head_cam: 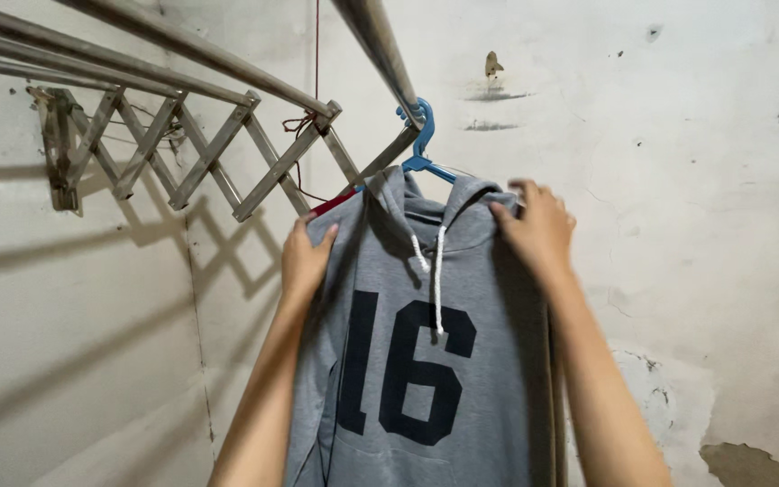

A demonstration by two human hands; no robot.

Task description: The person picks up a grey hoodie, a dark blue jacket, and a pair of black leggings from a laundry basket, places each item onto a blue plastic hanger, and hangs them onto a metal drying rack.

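- Two hands up at a grey hooded sweatshirt (426,361), the landmark here; it hangs front-on from a blue hanger (423,144).
- Wall (678,225): behind the sweatshirt, white, stained, plaster flaking low to its right.
- Folding metal rack (191,153): upper left of the sweatshirt; one steel rail (380,45) runs above it and carries the hanger's hook.
- Left hand (304,257): on the sweatshirt's left shoulder, fingers curled on the cloth edge; a firm pinch cannot be told.
- Right hand (538,230): on the right shoulder beside the hood, fingers bent over the fabric.
- Progress, judged: garment already hung; shoulders apparently being squared.
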